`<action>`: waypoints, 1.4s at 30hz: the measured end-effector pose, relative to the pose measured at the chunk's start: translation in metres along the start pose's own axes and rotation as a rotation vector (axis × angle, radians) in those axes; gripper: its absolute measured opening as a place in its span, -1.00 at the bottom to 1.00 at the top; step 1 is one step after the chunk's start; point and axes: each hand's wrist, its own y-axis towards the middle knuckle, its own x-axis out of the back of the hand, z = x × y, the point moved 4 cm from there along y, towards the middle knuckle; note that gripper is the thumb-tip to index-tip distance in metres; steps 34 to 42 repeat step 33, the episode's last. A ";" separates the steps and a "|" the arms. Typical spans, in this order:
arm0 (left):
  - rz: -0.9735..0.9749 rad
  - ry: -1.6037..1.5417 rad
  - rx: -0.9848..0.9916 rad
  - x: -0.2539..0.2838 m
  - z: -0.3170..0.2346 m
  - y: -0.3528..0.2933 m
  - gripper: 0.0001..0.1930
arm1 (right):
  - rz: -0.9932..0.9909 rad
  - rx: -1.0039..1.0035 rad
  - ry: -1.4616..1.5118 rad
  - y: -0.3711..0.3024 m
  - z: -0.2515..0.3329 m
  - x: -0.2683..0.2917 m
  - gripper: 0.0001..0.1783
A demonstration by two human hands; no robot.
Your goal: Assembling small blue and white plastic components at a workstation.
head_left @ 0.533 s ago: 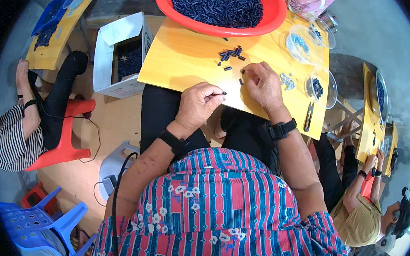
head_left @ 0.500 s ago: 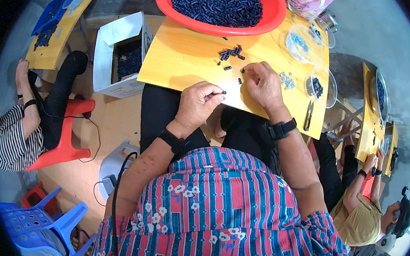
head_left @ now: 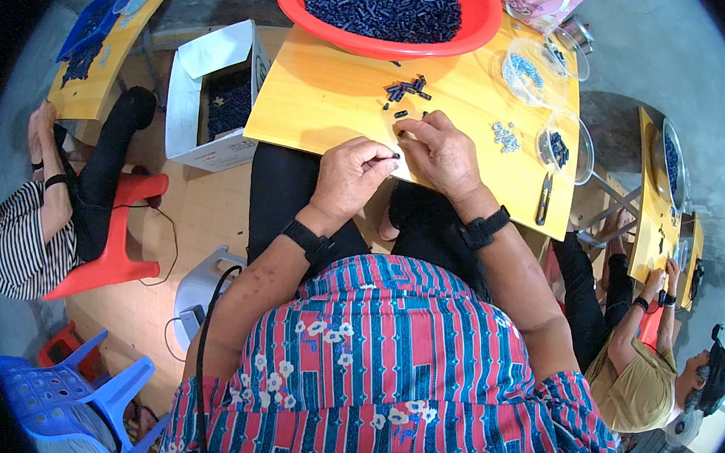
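Observation:
My left hand [head_left: 351, 177] pinches a small black part [head_left: 396, 156] between thumb and forefinger, just above the table's near edge. Close by on the right, my right hand [head_left: 446, 154] has its thumb and forefinger closed on another tiny black piece [head_left: 401, 133]; its exact kind is too small to make out. Beyond the fingertips lies a loose pile of short black cylinders [head_left: 406, 88], with a single black cylinder [head_left: 401, 115] nearer to me. Small silvery pieces [head_left: 506, 136] are heaped to the right of my right hand.
A red basin [head_left: 385, 52] full of black cylinders stands at the table's far side. Clear plastic tubs [head_left: 587, 150] and dark-handled pliers or snips [head_left: 544, 198] are at the right. A white carton [head_left: 185, 119] stands left of the yellow table [head_left: 303, 120]. Other people sit at tables on both sides.
My right hand has moved left and slightly nearer, bringing its pinched piece close to the left hand. The left hand has hardly moved and still holds its small black part.

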 end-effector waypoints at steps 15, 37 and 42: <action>0.023 0.048 0.013 0.000 0.000 0.002 -0.90 | -0.043 0.002 -0.136 -0.016 -0.010 0.002 -0.92; 0.005 0.102 -0.021 0.002 -0.004 0.001 -0.91 | -0.369 -0.481 -0.128 -0.080 -0.085 0.078 -0.83; 0.005 0.102 -0.021 0.002 -0.004 0.001 -0.91 | -0.369 -0.481 -0.128 -0.080 -0.085 0.078 -0.83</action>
